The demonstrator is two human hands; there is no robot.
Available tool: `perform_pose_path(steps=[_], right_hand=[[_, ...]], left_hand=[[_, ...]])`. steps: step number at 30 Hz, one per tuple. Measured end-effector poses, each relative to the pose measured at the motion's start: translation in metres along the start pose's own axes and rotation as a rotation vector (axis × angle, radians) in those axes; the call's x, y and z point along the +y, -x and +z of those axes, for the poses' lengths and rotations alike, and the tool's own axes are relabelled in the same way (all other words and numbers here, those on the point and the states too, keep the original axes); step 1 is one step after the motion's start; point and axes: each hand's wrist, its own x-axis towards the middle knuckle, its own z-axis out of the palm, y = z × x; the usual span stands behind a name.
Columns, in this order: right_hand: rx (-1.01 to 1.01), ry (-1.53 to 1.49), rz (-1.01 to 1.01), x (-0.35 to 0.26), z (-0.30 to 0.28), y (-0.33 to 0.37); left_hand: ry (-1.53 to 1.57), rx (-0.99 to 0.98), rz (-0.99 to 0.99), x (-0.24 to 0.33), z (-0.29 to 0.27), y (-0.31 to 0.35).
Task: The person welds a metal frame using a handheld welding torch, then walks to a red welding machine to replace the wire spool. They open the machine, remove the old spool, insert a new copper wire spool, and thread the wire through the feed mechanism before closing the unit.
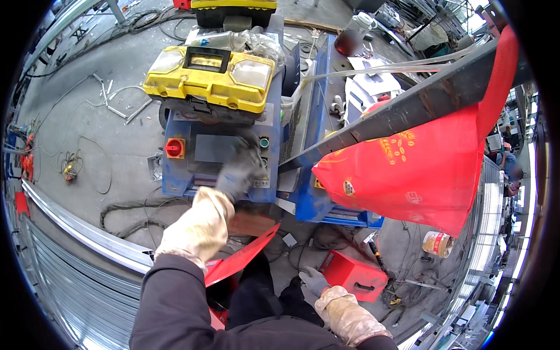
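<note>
My left hand (242, 166), in a dark glove, reaches over the control panel of a blue machine (181, 184). Its fingers are smeared by motion beside the push buttons (264, 143) at the panel's right, so their pose and any contact are unclear. Left of it are a dark screen (216, 148) and a red rotary switch (174, 148). My right hand (315, 281), in a grey glove, hangs low near my leg with fingers extended and nothing visible in it. Close to it is a red metal box (356, 275) with a black handle.
A yellow and black toolbox (210, 79) sits on the machine. A dark beam (408, 99) slants across the right, with a red bag (408, 163) hanging from it. Below my left forearm is a red panel (245, 256). Cables (131, 219) and metal profiles (87, 233) lie at left.
</note>
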Motion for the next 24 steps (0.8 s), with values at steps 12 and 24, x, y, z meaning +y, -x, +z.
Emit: perform_pose_path(steps=[12,24], right_hand=[[-0.002,-0.033,-0.053,0.02,-0.008,-0.013],[0.024,-0.154,-0.09,0.014,-0.019,-0.004]], left_hand=[[-0.214,0.153,-0.655,0.009,0.011,0.092],[0.984,0.484,-1.167,0.068,-0.053,0.06]])
